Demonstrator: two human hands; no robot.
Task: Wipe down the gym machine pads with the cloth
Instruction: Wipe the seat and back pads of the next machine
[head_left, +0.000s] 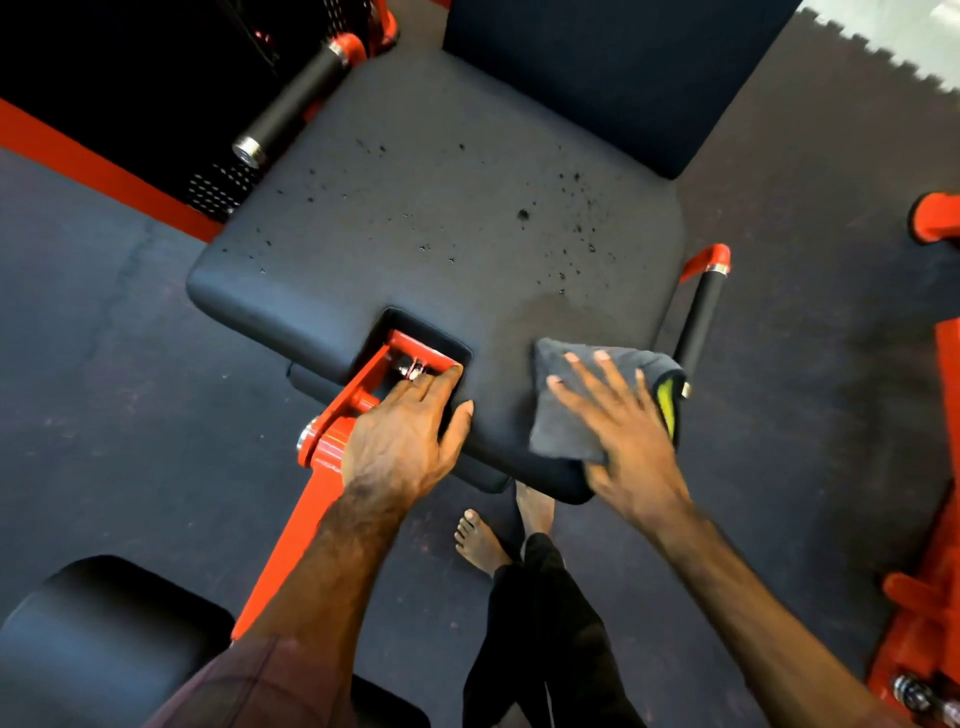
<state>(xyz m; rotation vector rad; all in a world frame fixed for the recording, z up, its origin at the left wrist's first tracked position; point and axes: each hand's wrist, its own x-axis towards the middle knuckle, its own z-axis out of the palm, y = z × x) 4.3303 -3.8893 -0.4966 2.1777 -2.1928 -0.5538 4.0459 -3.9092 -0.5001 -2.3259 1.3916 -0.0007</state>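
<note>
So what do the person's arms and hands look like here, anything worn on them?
Both forearms are bare down to the hands. The left hand and right hand wear no gloves, and no rings, watch or wristband show. A dark maroon sleeve covers the left upper arm at the bottom edge. No sleeve is visible on the right arm.

Dark rubber floor mat (130, 364), bare feet (480, 540) and black trousers (540, 649) below.
</note>
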